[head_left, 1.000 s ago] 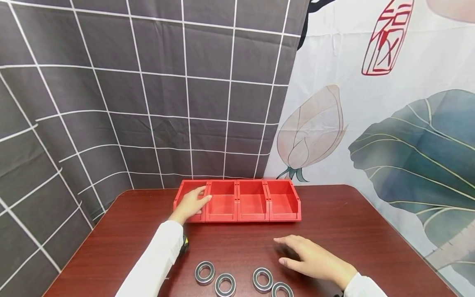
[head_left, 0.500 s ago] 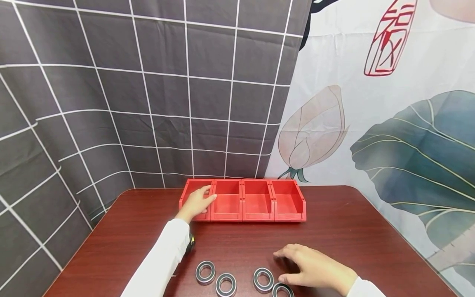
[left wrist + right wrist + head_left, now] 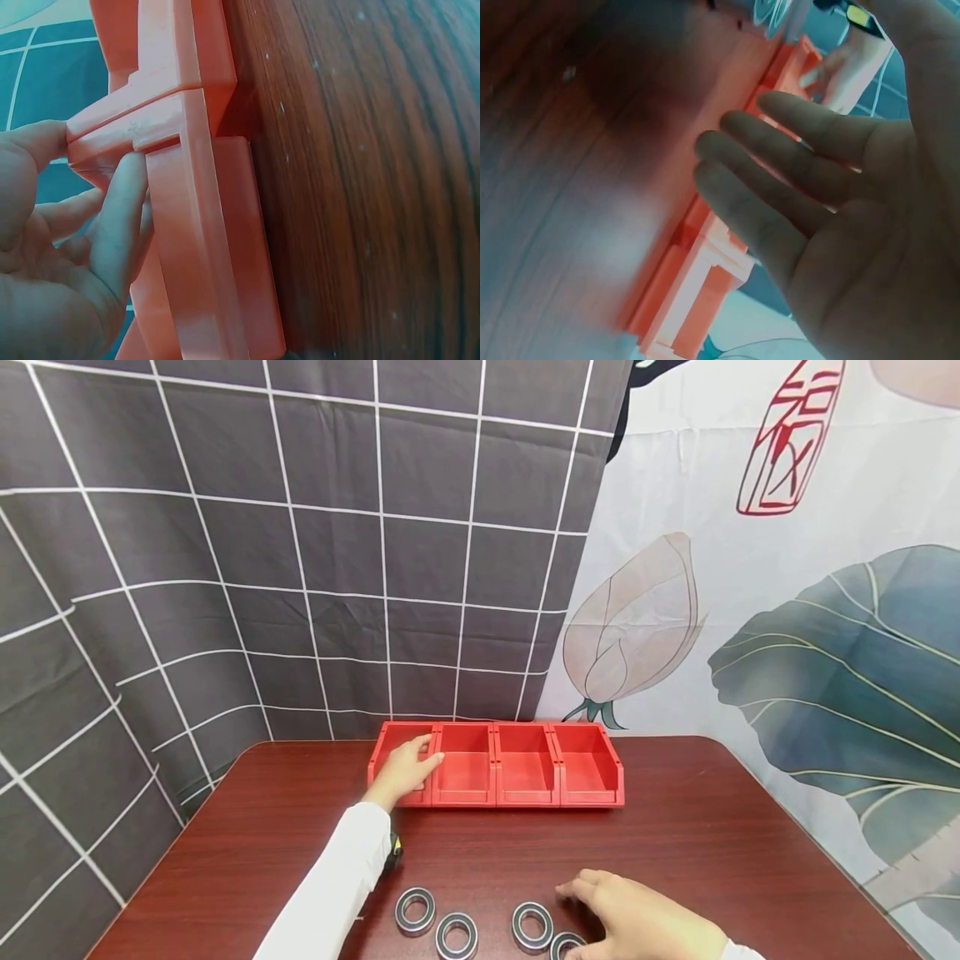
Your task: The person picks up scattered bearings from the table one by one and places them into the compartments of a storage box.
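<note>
A row of joined red storage bins [image 3: 463, 797] stands at the back of the table. My left hand [image 3: 405, 770] is at the leftmost bin; in the left wrist view its thumb and fingers pinch the bin's side wall [image 3: 165, 127], where two bins meet. My right hand [image 3: 630, 914] hovers palm down at the front right, fingers loosely extended and holding nothing. Left of it lie several metal ball bearings: one bearing [image 3: 518, 927] close by, and another [image 3: 557, 947] partly hidden by the thumb. Two more, a bearing [image 3: 415, 930] and its neighbour [image 3: 442, 937], lie further left.
The dark red wooden table [image 3: 270, 810] runs back to a grey gridded cloth [image 3: 330, 552] and a white cloth with printed flowers [image 3: 630, 618]. A small black and yellow item [image 3: 393, 852] shows at my left wrist.
The row of bins has slid a little to the right with my left hand on it. My right hand has come down and nearer, its thumb now over the rightmost bearing.
</note>
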{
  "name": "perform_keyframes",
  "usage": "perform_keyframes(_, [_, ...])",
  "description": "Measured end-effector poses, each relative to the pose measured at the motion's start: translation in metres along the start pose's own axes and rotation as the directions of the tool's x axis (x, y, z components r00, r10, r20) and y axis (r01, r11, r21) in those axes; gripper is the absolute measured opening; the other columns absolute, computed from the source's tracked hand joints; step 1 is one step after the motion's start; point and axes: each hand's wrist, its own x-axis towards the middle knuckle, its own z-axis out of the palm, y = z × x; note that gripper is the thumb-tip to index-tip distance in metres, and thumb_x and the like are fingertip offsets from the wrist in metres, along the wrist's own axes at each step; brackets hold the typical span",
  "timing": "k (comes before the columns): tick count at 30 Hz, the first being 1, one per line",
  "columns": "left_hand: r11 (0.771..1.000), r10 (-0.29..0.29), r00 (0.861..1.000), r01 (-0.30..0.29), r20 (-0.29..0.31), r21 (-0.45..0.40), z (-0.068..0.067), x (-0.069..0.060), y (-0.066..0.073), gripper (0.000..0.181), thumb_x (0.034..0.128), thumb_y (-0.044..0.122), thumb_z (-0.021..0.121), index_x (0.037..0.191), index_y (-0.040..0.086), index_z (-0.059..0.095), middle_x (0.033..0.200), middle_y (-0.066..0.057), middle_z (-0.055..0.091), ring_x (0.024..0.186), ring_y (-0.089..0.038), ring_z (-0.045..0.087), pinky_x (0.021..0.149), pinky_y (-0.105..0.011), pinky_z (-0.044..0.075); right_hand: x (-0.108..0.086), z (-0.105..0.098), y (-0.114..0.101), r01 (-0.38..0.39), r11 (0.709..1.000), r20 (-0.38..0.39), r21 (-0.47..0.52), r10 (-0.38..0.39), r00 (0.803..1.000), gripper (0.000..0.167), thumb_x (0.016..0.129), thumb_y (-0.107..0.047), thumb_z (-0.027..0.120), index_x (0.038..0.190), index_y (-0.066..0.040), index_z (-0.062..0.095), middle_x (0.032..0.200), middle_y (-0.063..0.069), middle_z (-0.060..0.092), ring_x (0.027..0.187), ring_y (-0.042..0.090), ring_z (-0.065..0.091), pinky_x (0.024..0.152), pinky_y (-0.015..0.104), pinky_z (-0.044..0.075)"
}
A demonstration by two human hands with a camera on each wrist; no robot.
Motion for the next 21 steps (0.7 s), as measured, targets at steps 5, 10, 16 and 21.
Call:
perform_keyframes(5, [1.0,-0.021,1.0,0.021,0.011,-0.012,0.002,0.0,0.002,0.064,0.089,0.031,0.067,0.143,0.008,0.042,0.133,-0.017,0.053,0.111,-0.035,0.058,0.068,-0.036,0.057,-0.001,0.005,-0.008,-0.035,0.998,0.045,0.051,0.033,0.998,0.055,0.071,-0.065,0.069,0.113,-0.03,0.063,0.093,-0.021,0.054,0.081,0.003,0.051,0.065,0.025,0.05])
perform_keyframes(10, [0.999,-0.03,0.999,0.03,0.016,-0.013,0.003,0.0,0.003,0.064,0.0887,0.031,0.068,0.143,0.008,0.042,0.133,-0.017,0.053,0.113,-0.035,0.057,0.069,-0.036,0.057,-0.002,0.008,-0.008,-0.003,1.0,0.051,0.008,0.002,0.999,0.041,0.077,-0.053,0.072,0.108,-0.029,0.063,0.09,-0.021,0.051,0.08,0.001,0.049,0.067,0.024,0.05])
perform_keyframes(16, [1.0,-0.019,1.0,0.019,0.012,-0.025,0.003,0.002,0.003,0.064,0.0887,0.031,0.068,0.143,0.008,0.043,0.133,-0.017,0.053,0.111,-0.034,0.058,0.066,-0.035,0.057,-0.001,0.013,-0.007,0.013,1.0,0.056,-0.018,-0.012,0.998,0.027,0.082,-0.039,0.072,0.105,-0.027,0.064,0.086,-0.021,0.049,0.076,0.0,0.047,0.065,0.022,0.05])
perform_keyframes(21, [1.0,-0.002,1.0,0.002,0.002,-0.03,0.003,0.004,0.002,0.062,0.0895,0.028,0.068,0.143,0.008,0.044,0.133,-0.016,0.053,0.107,-0.032,0.061,0.064,-0.034,0.057,0.002,0.015,-0.008,0.043,0.998,0.049,-0.036,-0.041,0.998,0.023,0.083,-0.034,0.073,0.101,-0.024,0.064,0.082,-0.02,0.048,0.074,-0.001,0.045,0.064,0.02,0.049])
